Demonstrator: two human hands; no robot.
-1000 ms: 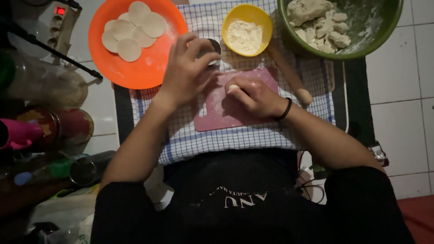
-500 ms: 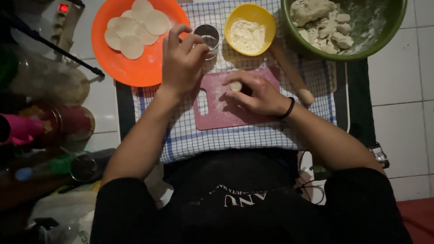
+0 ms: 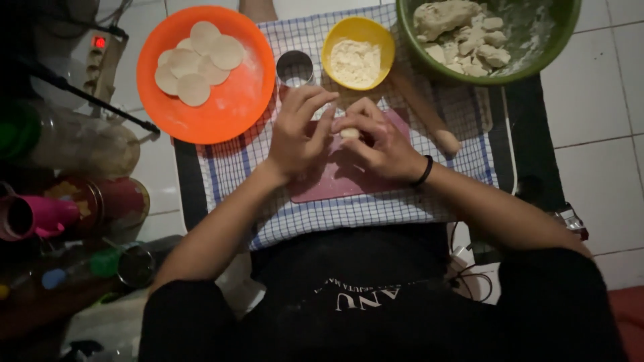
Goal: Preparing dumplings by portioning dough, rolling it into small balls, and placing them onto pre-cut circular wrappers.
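Note:
Both hands meet over a pink cutting board (image 3: 335, 184) laid on a blue-checked cloth (image 3: 228, 174). My right hand (image 3: 379, 141), a black band on its wrist, pinches a small lump of pale dough (image 3: 349, 133) at the fingertips. My left hand (image 3: 298, 131) rests beside it with its fingers against the same lump. A metal ring cutter (image 3: 294, 68) stands just beyond the left fingers. An orange plate (image 3: 235, 100) with several round dough discs (image 3: 198, 60) lies at the far left.
A yellow bowl of flour (image 3: 357, 53) stands behind the hands. A green bowl (image 3: 537, 57) with dough pieces sits far right, a wooden rolling pin (image 3: 426, 114) beside the board. Jars, a pink cup (image 3: 30, 216) and a power strip (image 3: 100, 57) crowd the left.
My left hand came back from the plate and ring cutter to join the right hand at the dough lump. The view shifted, so everything sits slightly lower in frame.

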